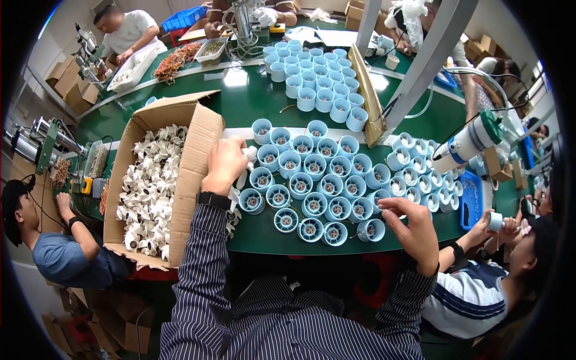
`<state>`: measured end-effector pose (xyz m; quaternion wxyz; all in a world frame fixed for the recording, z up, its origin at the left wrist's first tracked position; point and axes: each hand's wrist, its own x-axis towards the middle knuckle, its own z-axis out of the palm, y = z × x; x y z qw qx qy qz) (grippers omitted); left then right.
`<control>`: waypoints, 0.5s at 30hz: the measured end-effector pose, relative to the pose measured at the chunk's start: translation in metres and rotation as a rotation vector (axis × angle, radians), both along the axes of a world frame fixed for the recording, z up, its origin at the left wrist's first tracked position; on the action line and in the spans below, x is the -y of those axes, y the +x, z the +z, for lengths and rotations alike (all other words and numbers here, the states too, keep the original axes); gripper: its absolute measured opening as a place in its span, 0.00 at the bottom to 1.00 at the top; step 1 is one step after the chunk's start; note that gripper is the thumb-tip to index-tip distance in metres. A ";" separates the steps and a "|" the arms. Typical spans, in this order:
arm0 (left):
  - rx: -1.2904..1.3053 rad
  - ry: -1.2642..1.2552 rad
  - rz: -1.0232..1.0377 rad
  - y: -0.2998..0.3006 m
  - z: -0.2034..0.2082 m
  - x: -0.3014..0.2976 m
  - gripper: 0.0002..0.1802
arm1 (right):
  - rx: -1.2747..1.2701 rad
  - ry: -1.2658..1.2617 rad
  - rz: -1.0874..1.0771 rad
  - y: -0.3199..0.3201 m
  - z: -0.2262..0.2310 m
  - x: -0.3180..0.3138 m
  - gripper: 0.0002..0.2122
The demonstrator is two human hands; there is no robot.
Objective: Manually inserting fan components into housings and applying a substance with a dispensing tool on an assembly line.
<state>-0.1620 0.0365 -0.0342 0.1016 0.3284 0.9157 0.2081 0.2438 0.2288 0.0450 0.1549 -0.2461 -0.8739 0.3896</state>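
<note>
My left hand [225, 164] is closed beside the right wall of the cardboard box, with a white fan blade [249, 153] at its fingertips. More white fan blades [153, 186] fill the box [193, 171], and a few lie on the table under my left wrist. Several light blue round housings [314, 204] stand in rows before me, open side up, each showing a small motor in its middle. At the right end of these rows my right hand [414, 231] hovers with thumb and forefinger apart, close to one blue housing [377, 199]; whether it touches is unclear.
Blue housings with white parts inside [410, 175] stand at the right, near a blue tray [472, 201]. Further housings [324, 96] stand beyond, along a wooden strip [366, 99]. A metal post [420, 60] rises at the right. Co-workers sit around the green table [246, 108].
</note>
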 end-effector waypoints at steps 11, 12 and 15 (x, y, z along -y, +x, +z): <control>-0.411 0.157 0.077 -0.002 0.012 -0.026 0.13 | -0.077 0.102 -0.070 0.009 0.008 -0.004 0.07; -0.396 0.212 -0.047 -0.003 0.011 -0.030 0.12 | -0.086 0.068 -0.129 0.010 0.008 -0.005 0.08; -0.340 0.178 -0.171 -0.006 -0.002 -0.043 0.11 | -0.084 0.002 -0.264 0.016 0.007 -0.016 0.08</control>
